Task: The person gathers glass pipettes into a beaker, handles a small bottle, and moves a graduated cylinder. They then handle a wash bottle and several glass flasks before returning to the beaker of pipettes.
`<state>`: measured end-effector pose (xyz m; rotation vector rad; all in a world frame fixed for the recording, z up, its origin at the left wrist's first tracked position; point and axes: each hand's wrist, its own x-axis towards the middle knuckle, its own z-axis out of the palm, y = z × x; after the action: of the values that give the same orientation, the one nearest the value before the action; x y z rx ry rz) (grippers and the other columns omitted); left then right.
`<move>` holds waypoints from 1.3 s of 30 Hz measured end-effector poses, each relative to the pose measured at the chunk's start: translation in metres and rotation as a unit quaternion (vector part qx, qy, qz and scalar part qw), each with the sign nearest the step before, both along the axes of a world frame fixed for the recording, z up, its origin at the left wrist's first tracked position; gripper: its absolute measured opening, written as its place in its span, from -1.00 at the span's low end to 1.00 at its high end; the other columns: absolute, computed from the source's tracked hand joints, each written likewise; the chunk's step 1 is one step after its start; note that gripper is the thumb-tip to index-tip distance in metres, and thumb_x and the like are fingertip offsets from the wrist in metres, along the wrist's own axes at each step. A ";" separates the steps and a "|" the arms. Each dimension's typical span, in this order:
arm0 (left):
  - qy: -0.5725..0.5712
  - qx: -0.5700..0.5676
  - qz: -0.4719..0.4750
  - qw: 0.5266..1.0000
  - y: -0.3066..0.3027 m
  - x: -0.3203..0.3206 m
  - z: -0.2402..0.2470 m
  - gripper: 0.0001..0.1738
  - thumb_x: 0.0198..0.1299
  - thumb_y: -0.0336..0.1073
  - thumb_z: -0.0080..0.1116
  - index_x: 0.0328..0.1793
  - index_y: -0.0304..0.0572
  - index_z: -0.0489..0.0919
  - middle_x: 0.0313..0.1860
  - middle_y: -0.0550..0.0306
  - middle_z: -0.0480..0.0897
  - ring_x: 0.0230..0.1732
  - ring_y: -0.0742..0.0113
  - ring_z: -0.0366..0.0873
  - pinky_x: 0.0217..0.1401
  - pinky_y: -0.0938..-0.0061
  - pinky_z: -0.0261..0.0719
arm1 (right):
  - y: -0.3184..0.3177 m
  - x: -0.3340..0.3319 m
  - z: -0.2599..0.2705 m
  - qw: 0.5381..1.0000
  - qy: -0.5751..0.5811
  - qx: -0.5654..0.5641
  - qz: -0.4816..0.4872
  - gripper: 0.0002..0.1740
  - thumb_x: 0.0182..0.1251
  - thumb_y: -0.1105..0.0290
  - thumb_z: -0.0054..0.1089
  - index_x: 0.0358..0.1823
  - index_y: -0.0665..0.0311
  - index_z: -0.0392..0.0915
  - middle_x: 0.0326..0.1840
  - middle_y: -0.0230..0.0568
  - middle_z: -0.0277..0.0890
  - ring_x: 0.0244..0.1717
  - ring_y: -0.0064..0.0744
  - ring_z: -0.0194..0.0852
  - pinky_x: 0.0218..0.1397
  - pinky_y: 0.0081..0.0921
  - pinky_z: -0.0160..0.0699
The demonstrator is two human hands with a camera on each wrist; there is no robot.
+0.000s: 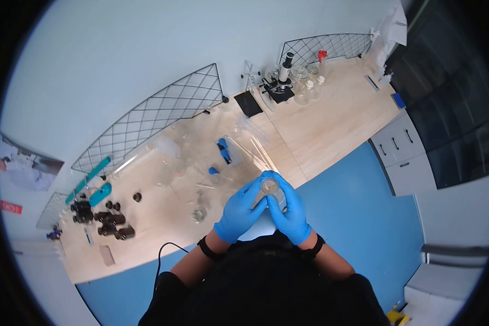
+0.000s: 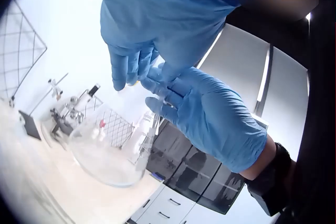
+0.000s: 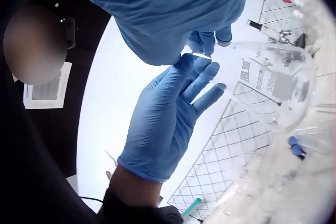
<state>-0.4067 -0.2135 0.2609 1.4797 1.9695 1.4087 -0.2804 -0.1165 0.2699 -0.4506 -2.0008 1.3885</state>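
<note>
Both gloved hands hold a clear glass conical flask by its neck, mouth end toward the body. In the right wrist view its wall carries printed marks, including "500". From above, its round mouth shows between the fingers. My left hand grips the neck from the left, and my right hand from the right, with thumbs close together near the mouth. The left wrist view shows the wide flask body pointing away from the fingers, out over the bench. Fingers and gloves hide much of the neck.
A wooden bench runs along the wall, with wire grid panels behind. A microscope stands at the back beside several glass vessels. Glass rods, blue-handled items, a small glass vessel and dark binoculars lie left.
</note>
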 end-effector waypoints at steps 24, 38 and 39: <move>-0.171 -0.037 0.104 0.979 0.191 0.039 -0.174 -0.47 0.24 -0.32 0.16 0.38 0.00 0.45 0.11 -0.16 0.62 0.10 -0.12 0.59 0.10 0.23 0.57 | 0.198 0.016 -0.183 0.993 -0.105 -0.033 0.047 -0.50 0.47 0.39 0.04 0.36 0.37 0.19 0.30 0.07 0.36 0.31 -0.16 0.37 0.35 -0.29 0.34; -0.191 -0.058 0.112 0.973 0.192 0.031 -0.196 -0.47 0.23 -0.31 0.20 0.36 0.00 0.47 0.16 -0.13 0.60 0.16 -0.06 0.58 0.17 0.31 0.55 | 0.222 0.010 -0.210 0.986 -0.122 -0.002 0.111 -0.48 0.42 0.37 0.13 0.34 0.33 0.25 0.26 0.11 0.42 0.28 0.02 0.43 0.28 -0.28 0.42; -0.188 -0.059 0.117 0.973 0.192 0.033 -0.195 -0.47 0.23 -0.31 0.20 0.36 0.00 0.47 0.16 -0.13 0.60 0.16 -0.06 0.58 0.17 0.31 0.55 | 0.225 0.011 -0.210 0.986 -0.119 -0.004 0.116 -0.48 0.42 0.37 0.13 0.34 0.33 0.25 0.26 0.11 0.42 0.28 0.02 0.43 0.28 -0.28 0.42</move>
<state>-0.3742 -0.0211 0.0655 0.8723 1.9848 1.5031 -0.2692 0.1085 0.0597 -0.4131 -2.3020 1.5425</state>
